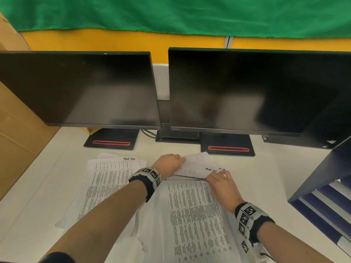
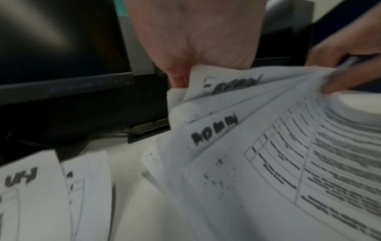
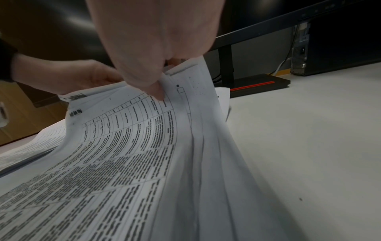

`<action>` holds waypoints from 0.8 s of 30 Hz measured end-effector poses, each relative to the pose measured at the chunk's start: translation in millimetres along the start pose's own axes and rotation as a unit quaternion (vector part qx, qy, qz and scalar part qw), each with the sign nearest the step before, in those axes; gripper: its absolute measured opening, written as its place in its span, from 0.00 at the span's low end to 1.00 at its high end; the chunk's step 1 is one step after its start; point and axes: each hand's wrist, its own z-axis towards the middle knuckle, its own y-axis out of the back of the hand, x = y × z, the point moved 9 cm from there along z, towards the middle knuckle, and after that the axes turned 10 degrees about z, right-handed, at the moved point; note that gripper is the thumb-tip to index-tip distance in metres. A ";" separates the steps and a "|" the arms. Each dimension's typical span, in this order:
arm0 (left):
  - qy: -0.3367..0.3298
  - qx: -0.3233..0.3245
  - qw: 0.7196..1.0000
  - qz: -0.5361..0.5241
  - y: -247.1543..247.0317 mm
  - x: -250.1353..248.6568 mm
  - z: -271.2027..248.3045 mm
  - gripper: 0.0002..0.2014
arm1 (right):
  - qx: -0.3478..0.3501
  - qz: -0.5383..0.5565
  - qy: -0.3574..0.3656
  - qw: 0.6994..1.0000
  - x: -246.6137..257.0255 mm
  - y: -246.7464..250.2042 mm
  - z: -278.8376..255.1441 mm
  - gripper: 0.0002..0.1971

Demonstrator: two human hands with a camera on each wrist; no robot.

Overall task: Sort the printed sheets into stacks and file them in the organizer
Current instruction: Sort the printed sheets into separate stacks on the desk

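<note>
While both hands (image 1: 169, 164) grip (fanned) sheets (image 1: 191, 205).

Office desk setup.
Two dark monitors (image 1: 247, 88) on stands fill mid-frame, white worktop (image 1: 275, 173) below, printed table sheets (image 1: 193, 215) spread at bottom centre, navy paper organizer (image 1: 322, 186) at right edge, cardboard box (image 1: 17, 141) left, PC tower (image 3: 329, 48) upper right.
</note>
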 end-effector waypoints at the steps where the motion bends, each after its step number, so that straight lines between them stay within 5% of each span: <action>1: 0.000 -0.004 1.000 -0.015 5.8 -3.5 -2.3 0.16 | 0.008 0.011 -0.007 1.000 -1.6 -1.0 0.9 0.20; 7: 0.029 -0.129 0.985 -0.108 65.2 9.0 -26.3 0.10 | 0.024 -0.002 -0.022 0.999 -6.0 -1.2 5.8 0.20; 16: 0.168 -0.316 0.903 -0.240 176.3 135.7 -85.9 0.07 | 0.027 0.022 -0.021 0.999 -2.4 -5.7 4.4 0.20; 19: 0.261 -0.244 0.902 -0.243 175.0 201.0 -109.8 0.09 | 0.030 0.037 -0.036 0.998 -6.5 -6.6 2.6 0.23; 24: 0.346 0.013 0.926 -0.152 88.6 262.8 -132.3 0.14 | 0.034 0.031 -0.035 0.998 -5.6 -5.3 3.5 0.23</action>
